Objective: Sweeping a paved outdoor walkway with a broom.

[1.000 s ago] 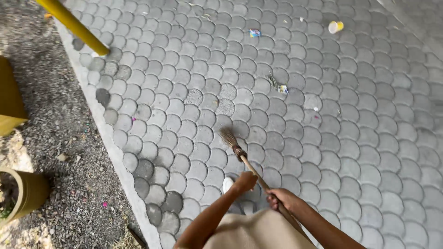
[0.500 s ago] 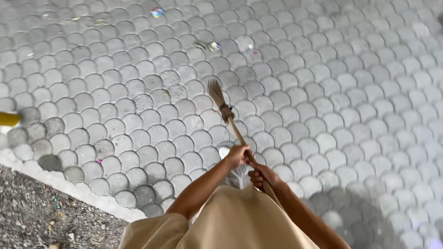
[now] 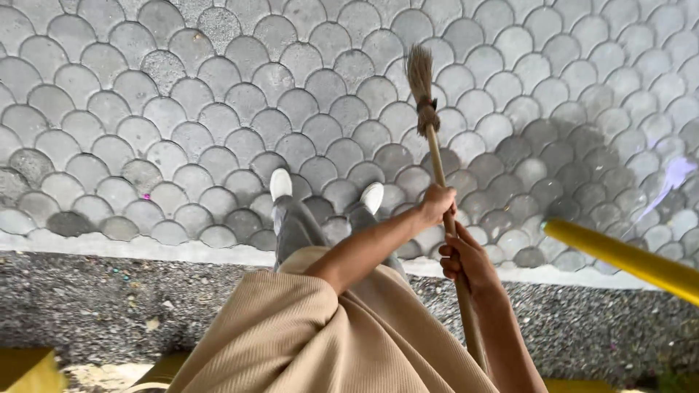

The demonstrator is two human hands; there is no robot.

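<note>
Both my hands grip the wooden handle of a broom [image 3: 435,156]. My left hand [image 3: 438,204] is higher up the stick, and my right hand [image 3: 468,262] holds it just below. The straw broom head [image 3: 420,75] points away from me and rests on grey scallop-shaped paving stones [image 3: 218,109]. My two white shoes [image 3: 280,183] and grey trouser legs show below the hands, standing on the paving. A beige ribbed garment [image 3: 306,342] covers the bottom of the view.
A pale curb [image 3: 109,246] separates the paving from a dark gravel strip [image 3: 87,306]. A yellow bar [image 3: 626,258] slants in at the right edge. A yellow object [image 3: 25,371] sits at the bottom left corner. A small pink speck [image 3: 145,196] lies on the stones.
The view has swung round, so the curb and gravel now lie near my feet and the yellow bar is at the right. The broom head has moved farther away. Both hands keep their hold.
</note>
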